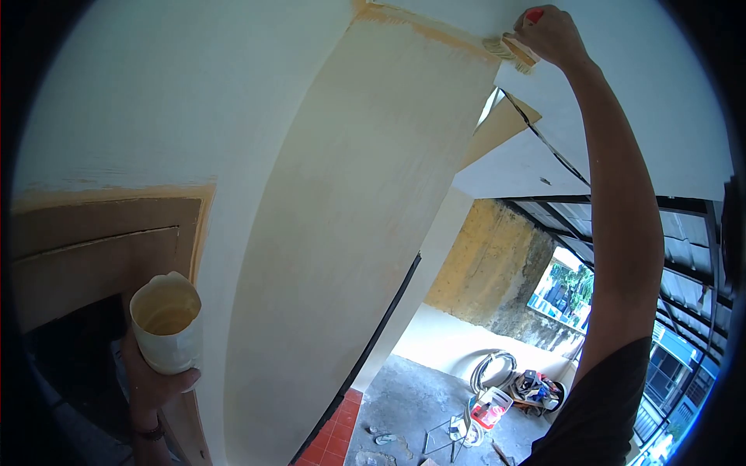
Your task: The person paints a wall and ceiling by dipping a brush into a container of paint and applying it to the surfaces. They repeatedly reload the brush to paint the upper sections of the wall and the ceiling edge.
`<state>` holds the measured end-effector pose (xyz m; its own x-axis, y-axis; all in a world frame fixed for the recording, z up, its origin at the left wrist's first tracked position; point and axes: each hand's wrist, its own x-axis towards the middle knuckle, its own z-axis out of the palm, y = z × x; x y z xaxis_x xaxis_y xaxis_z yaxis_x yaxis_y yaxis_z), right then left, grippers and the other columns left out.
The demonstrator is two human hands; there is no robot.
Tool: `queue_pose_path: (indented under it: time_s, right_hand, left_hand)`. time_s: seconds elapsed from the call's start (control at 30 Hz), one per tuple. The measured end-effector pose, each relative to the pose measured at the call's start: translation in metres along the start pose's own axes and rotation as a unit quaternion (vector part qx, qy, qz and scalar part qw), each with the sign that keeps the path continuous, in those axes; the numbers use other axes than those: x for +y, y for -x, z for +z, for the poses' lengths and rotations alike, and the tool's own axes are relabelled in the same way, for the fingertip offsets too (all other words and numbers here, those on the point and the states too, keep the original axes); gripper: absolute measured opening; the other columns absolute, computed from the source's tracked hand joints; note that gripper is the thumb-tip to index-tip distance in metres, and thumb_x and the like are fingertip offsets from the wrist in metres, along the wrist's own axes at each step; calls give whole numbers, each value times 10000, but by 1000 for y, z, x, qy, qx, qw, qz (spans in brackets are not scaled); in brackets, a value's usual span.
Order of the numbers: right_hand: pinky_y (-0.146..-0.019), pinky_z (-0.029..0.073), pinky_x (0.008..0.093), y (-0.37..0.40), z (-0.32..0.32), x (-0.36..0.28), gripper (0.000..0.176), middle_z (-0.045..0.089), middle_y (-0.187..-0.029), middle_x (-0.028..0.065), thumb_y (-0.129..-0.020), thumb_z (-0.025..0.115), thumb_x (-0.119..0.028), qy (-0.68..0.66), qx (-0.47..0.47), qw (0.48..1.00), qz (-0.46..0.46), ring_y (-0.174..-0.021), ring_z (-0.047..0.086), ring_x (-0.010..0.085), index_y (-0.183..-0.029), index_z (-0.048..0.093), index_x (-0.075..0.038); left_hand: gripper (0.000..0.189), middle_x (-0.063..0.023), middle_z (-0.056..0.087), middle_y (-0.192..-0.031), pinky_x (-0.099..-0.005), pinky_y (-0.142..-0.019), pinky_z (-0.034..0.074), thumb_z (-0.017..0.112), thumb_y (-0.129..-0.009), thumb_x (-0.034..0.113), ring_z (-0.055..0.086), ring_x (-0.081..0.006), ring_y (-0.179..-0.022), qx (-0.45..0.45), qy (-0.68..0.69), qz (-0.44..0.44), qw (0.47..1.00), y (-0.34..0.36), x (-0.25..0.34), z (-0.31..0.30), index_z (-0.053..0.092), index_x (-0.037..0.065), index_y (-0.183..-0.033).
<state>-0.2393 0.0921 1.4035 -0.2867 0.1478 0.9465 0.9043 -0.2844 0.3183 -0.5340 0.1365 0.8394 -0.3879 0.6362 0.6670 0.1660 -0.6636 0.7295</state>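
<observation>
High at the upper right, my right hand [553, 35] is closed round a paintbrush [519, 53] with a red handle end and pale bristles. Its bristles are at the top edge of the wall, where the wall meets the ceiling. At lower left, my left hand [159, 380] grips a white paint container [169, 342] with an uneven cut rim. Some light yellowish paint shows inside the container. The beige wall panel [350, 155] between my hands has an orange-tan strip along its top edge.
A brown door frame [101, 225] is behind the container. A black strip [361, 361] runs down the panel's right edge. Below right, a coiled hose [493, 371], a red and white basket [491, 408] and assorted items lie on the grey floor. A cable [548, 140] hangs near my right arm.
</observation>
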Motion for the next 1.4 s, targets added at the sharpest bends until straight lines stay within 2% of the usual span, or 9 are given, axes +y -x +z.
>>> queue_pose_path:
  time_s: [0.1, 0.47, 0.57, 0.63, 0.87, 1.0, 1.13, 1.33, 1.4]
  right_hand:
    - [-733, 517, 332, -7, 18, 35, 181, 689, -829, 97, -763, 694, -230, 35, 84, 983, -162, -739, 643, 226, -876, 706, -90]
    - [-707, 514, 309, 28, 14, -9, 181, 683, -785, 82, -776, 713, -216, -144, 107, 967, -181, -691, 632, 189, -909, 707, -93]
    - [-647, 485, 314, 27, 6, -24, 68, 664, -762, 91, -782, 670, -106, -121, -33, 992, -12, -699, 579, 171, -790, 674, -38]
    - [-697, 514, 307, 11, 16, 10, 160, 677, -764, 90, -786, 710, -209, -34, 71, 990, -116, -681, 631, 185, -896, 705, -94]
    - [-619, 482, 370, 36, 39, 6, 96, 641, -725, 138, -778, 682, -139, -92, 106, 960, -243, -636, 598, 305, -840, 664, -68]
    - [-672, 509, 404, 66, 45, 4, 131, 673, -765, 122, -775, 634, -187, -29, 55, 962, -266, -693, 624, 344, -862, 682, -101]
    - [-653, 496, 405, 55, 20, 3, 187, 666, -738, 134, -771, 709, -257, -205, 56, 961, -179, -663, 610, 344, -873, 688, -101]
    - [-652, 496, 397, 63, 64, 3, 132, 660, -765, 148, -761, 616, -101, -95, 90, 944, -304, -706, 617, 349, -880, 672, -89]
    - [-657, 490, 390, 61, 37, 2, 120, 664, -785, 143, -782, 628, -115, -227, 32, 961, -153, -731, 615, 345, -889, 672, -81]
  left_hand:
    - [794, -83, 603, -1033, -358, -805, 503, 807, -441, 165, 612, -195, -919, -47, -1, 0, 999, -6, 11, -3, 506, 28, -1163]
    - [808, -86, 594, -1049, -365, -828, 494, 801, -452, 154, 603, -202, -936, -5, -14, 9, 1000, -1, 9, 2, 488, 26, -1186]
    - [852, -90, 577, -1080, -367, -844, 487, 802, -453, 153, 590, -206, -966, 25, -15, 5, 1000, 5, -3, 1, 461, 24, -1223]
    - [875, -91, 567, -1095, -367, -850, 485, 802, -453, 153, 583, -208, -981, 35, -19, 5, 999, 5, -5, 0, 446, 23, -1241]
    - [894, -90, 556, -1107, -372, -855, 484, 799, -446, 177, 578, -209, -987, 19, 0, 12, 1000, 4, -8, 0, 439, 23, -1251]
    - [878, -90, 558, -1102, -373, -853, 483, 792, -448, 176, 579, -210, -979, 0, -3, 24, 1000, 0, -5, 0, 445, 28, -1240]
    - [866, -90, 564, -1095, -369, -844, 487, 790, -448, 168, 582, -206, -975, -18, -13, 25, 999, -1, 0, -3, 452, 28, -1233]
    - [795, -76, 593, -1042, -353, -811, 499, 786, -447, 136, 604, -195, -925, 43, -16, 40, 998, 1, 0, 1, 488, 33, -1177]
    - [796, -75, 596, -1034, -355, -819, 498, 791, -441, 125, 606, -196, -922, -20, -36, 28, 999, -4, 8, -3, 490, 33, -1172]
